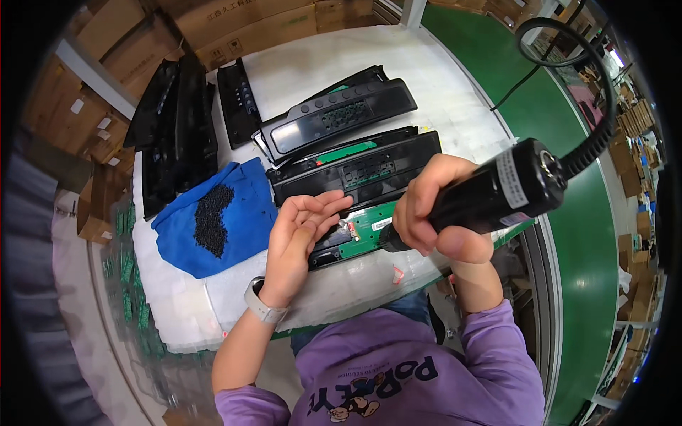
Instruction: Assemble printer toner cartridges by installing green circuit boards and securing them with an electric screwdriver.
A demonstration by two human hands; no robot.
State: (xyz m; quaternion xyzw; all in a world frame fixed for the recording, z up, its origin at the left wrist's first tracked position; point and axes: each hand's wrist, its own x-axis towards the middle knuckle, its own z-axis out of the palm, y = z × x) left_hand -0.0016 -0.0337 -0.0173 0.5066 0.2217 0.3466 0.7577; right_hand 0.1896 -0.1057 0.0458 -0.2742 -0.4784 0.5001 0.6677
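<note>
My right hand (444, 213) is wrapped around a black electric screwdriver (490, 188), tilted so that its nose points down and left. That nose meets a green circuit board (364, 226) lying in a black plastic housing near the table's front edge; the bit's tip is hard to make out. My left hand (298, 238), with a pale watch on its wrist, rests over the housing's left part. Its fingers are loosely stretched out and I see nothing held in them. Left of it, a heap of small black screws (213, 221) lies on a blue cloth (245, 248).
Just beyond lie more black housings (341, 117), some with green boards inside. Further black casings (177, 128) are stacked at the left. The screwdriver's coiled cable (593, 138) rises at the right. Cardboard boxes (249, 32) stand behind the white-covered table (298, 50); a green surface (582, 284) runs along the right.
</note>
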